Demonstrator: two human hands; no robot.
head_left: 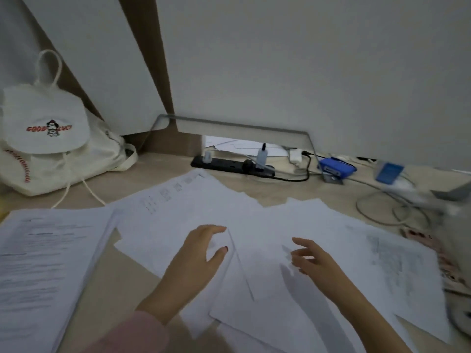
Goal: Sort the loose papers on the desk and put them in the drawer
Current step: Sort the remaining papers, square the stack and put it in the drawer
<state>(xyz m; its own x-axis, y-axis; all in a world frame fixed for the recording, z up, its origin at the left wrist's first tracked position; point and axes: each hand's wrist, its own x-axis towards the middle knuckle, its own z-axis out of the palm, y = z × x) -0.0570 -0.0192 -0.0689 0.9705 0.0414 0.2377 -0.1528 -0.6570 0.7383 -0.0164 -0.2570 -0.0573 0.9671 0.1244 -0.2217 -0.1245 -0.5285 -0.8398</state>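
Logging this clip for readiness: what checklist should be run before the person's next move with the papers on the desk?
1. Loose white paper sheets gathered: not ok, spread overlapping across the beige desk.
2. Left hand gripping a sheet: cannot tell, blurred.
3. Right hand free: ok, fingers spread, holding nothing.
4. Drawer open: cannot tell, not in view.
5. Black power strip clear of sheets: cannot tell, one corner lies close.
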